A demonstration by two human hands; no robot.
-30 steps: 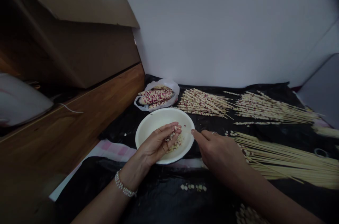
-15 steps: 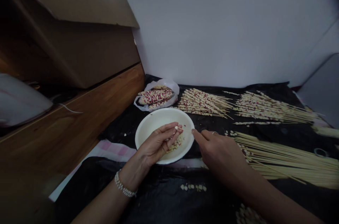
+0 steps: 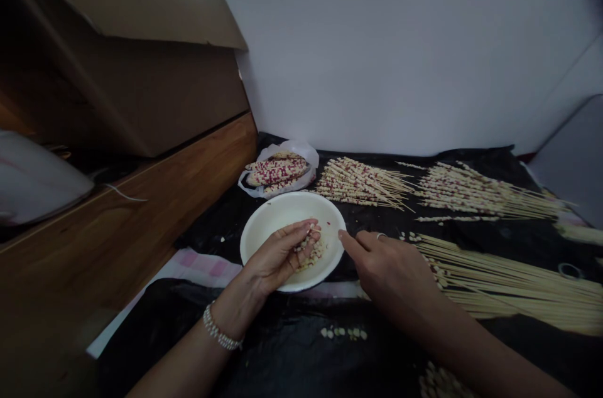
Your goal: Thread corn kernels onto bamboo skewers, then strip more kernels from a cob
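My left hand, with a beaded bracelet at the wrist, is over the white bowl. Its thumb and fingertips pinch a pale corn kernel, and more kernels lie in its cupped fingers. My right hand, wearing a ring, is closed just beyond the bowl's right rim. From its fingers a thin skewer, barely visible, points left toward the pinched kernel; most of it is hidden by the hand. Loose kernels are heaped in the bowl below my left hand.
Speckled corn cobs sit in a plastic bag behind the bowl. Threaded kernel skewers lie in two piles at the back. Bare skewers spread out at the right. A short row of kernels lies on black plastic sheeting in front.
My right hand has shifted slightly left, closer to my left hand. The left fingertips have curled in a little around the kernel and moved slightly left.
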